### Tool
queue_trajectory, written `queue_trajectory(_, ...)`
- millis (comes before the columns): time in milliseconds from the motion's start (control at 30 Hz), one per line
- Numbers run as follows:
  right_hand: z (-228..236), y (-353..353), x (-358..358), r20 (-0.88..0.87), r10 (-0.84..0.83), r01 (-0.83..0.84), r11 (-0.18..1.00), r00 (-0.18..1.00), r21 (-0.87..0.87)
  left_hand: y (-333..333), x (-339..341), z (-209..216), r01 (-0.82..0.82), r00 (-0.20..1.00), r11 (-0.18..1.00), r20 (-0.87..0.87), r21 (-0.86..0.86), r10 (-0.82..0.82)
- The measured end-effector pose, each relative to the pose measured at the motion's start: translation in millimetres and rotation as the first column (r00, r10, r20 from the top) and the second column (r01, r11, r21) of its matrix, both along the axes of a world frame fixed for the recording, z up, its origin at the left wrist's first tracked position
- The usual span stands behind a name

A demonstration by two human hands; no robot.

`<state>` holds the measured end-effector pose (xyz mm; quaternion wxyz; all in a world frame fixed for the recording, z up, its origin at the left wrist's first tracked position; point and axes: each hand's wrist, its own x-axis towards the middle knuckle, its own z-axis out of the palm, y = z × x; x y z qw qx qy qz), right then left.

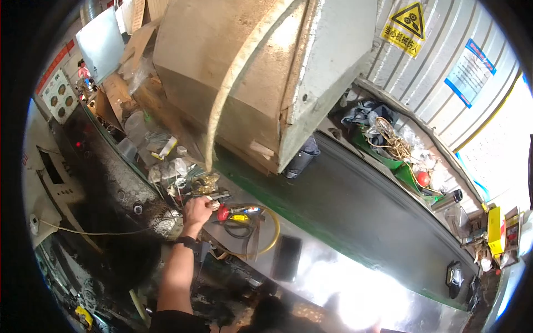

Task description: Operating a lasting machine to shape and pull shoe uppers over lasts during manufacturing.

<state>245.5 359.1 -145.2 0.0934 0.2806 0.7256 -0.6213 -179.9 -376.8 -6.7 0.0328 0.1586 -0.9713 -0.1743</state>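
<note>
My left hand, with a dark band at the wrist, reaches in from the lower left to the metal ledge. Its fingers are closed round something small and pale that I cannot make out. Just right of the fingertips lies a red round-ended tool. Beside it are a yellow-and-black object and a loop of yellow hose. A clear bag of small brass-coloured pieces rests beyond the hand. Farther right a flat black phone-like slab lies on the ledge. My right hand is out of view.
A large metal hood rises ahead, with a pale hose hanging before it. A dark belt runs rightward beyond the ledge. Green bins full of scrap line the far wall. A cord stretches leftward from near the hand.
</note>
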Motion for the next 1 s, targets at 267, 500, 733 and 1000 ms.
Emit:
queue_trajectory(267,78,-68,-103,-0.202,0.112,-0.041,0.944,0.973,0.327,-3,31,14,0.207,0.972,0.977,0.130,-0.059,-0.198)
queue_trajectory(500,54,-99,-162,-0.409,0.369,-0.187,0.889,0.835,0.419,-18,123,71,0.017,0.885,0.842,-0.401,0.539,0.238)
queue_trajectory(733,88,-169,-182,-0.150,0.651,-0.477,0.675,0.744,0.563,-35,381,182,-0.479,0.830,0.813,-0.474,-0.332,0.295)
queue_trajectory(1000,127,-209,-202,-0.241,0.809,-0.599,0.565,0.536,0.567,-29,545,164,-0.893,0.441,0.393,-0.600,-0.219,0.667)
